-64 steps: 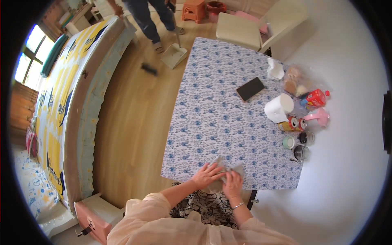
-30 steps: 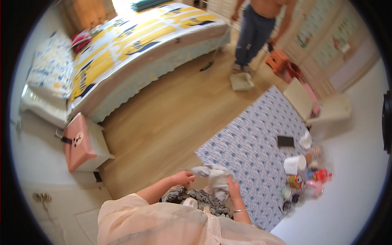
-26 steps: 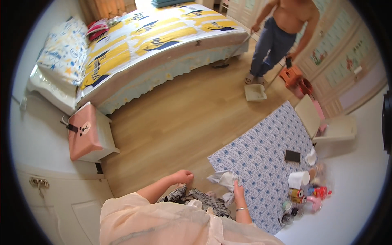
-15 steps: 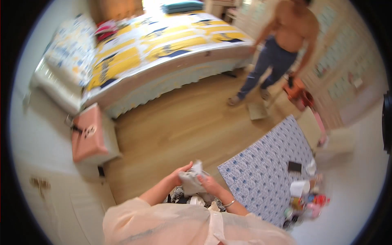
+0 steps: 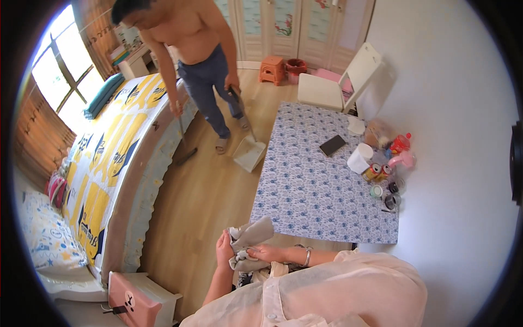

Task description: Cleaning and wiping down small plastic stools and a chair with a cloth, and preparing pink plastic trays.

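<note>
Crumpled light-grey fabric cloth (image 5: 251, 234) is being gripped in the air at the near side, by the near-left corner of the rectangular bench (image 5: 305, 201) covered in white-and-blue floral print; contact with the bench edge cannot be told. Both hands are being used close together, clamped on the cloth: its left edge is being held by the left hand (image 5: 223, 249), its near-right folds are being pinched by the right hand (image 5: 264, 253). On the bench's right side, a white cylindrical paper roll (image 5: 359, 158) and two yellow-and-red metal cans (image 5: 372, 173) are being supported; farther, a black rectangular phone (image 5: 332, 145) is being supported too. Far left, a dark-headed long-handled broom (image 5: 187, 156) and an off-white plastic dustpan (image 5: 249, 154) are being held by another person in blue trousers (image 5: 206, 71), beside the bed (image 5: 111, 158) with yellow-and-white patterned cover. Far right, floor is being occupied by a cream folding chair (image 5: 320, 90).
</note>
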Tool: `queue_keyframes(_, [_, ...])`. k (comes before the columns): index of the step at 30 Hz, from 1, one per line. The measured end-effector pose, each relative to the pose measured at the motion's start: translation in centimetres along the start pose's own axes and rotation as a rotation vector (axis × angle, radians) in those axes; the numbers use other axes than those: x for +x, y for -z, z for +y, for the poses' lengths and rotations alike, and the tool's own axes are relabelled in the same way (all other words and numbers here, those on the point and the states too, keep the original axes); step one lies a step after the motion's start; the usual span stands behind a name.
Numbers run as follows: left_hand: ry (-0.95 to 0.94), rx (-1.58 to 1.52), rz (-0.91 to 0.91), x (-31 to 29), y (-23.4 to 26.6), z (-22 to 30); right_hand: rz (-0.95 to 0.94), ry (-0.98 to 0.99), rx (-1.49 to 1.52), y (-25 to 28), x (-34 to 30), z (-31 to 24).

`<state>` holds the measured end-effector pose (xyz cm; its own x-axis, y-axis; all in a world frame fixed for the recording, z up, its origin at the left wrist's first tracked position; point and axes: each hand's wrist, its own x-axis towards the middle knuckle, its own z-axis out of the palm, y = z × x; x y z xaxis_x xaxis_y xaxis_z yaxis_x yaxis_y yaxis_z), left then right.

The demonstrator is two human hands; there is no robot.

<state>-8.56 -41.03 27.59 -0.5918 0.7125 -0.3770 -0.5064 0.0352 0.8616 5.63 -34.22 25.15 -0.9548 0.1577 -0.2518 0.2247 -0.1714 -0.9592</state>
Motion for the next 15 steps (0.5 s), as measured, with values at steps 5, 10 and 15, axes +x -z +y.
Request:
queue_keyframes(5, [-0.133,0.387,-0.26,-0.8,-2.3,0.0,0.098,-0.083,0.057,0.7,-4.1,-1.7])
queue_keyframes(10, [-0.261,0.584,-0.194,-2.2,-4.1,0.2,0.263,0.104,0.069,2.0,-6.2,-0.4])
queue_keyframes(15, [-0.403,0.865,-0.211,-3.5,-4.1,-0.3,0.41,0.035,-0.005,4.8,-8.9,-0.4])
